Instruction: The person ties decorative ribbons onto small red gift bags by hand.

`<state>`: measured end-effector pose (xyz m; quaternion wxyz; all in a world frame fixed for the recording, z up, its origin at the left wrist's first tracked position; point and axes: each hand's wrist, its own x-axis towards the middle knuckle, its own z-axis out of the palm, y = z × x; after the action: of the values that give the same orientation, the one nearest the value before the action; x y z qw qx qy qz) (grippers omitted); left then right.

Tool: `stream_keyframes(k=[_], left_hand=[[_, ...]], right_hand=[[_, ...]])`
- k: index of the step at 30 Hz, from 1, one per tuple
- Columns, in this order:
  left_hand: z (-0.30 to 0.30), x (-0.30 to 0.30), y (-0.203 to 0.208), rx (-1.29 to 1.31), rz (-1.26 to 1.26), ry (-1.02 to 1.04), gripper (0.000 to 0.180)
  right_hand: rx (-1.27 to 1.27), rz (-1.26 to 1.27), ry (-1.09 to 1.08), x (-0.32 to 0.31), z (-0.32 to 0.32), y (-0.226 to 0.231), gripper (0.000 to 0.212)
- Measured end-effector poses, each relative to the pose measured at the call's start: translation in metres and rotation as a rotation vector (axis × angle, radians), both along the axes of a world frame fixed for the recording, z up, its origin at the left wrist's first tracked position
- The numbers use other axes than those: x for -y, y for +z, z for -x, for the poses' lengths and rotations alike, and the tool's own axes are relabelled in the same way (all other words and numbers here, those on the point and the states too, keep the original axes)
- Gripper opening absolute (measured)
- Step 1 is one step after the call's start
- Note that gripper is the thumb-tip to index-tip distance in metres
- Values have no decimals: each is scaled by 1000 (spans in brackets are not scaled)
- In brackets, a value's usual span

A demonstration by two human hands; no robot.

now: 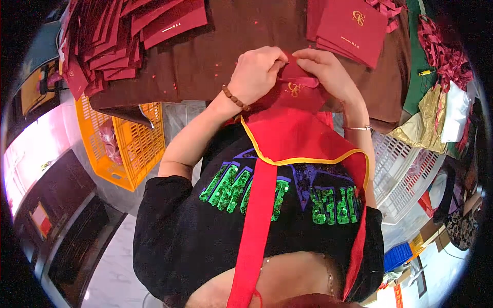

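Note:
A dark red bag (303, 97) with a gold emblem is held between my two hands, close to my chest at the near edge of the table. My left hand (258, 69), a brown bead bracelet on its wrist, pinches the bag's far edge with curled fingers. At the same edge, a little to the right, my right hand (324, 71) grips it between thumb and fingers; a thin bangle circles that wrist. The two sets of fingertips are close together. Whatever small part lies between them is too hidden to make out.
Many similar dark red bags (110, 43) lie overlapped at the far left of the brown-covered table (215, 66). Another stack (352, 31) lies far right, beside a heap of red ribbons (444, 56). Below the table stand a yellow crate (149, 133) and a white crate (403, 174).

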<state>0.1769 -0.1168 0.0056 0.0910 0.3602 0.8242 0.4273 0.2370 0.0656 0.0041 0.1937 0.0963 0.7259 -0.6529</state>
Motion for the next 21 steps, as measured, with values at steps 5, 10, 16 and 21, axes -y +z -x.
stream_keyframes(k=[5, 10, 16, 21], left_hand=[[-1, -3, 2, -12, -22, 3, 6], [-3, -1, 7, -47, 40, -1, 6], [-9, -6, 12, -197, 87, -35, 5], [-10, -12, 16, -175, 41, -67, 20]], right_hand=[[10, 48, -12, 3, -3, 9, 29], [48, 19, 0, 6, -5, 17, 30], [-54, -59, -14, 7, -9, 3, 27], [-113, -166, 5, 14, -10, 10, 27]])
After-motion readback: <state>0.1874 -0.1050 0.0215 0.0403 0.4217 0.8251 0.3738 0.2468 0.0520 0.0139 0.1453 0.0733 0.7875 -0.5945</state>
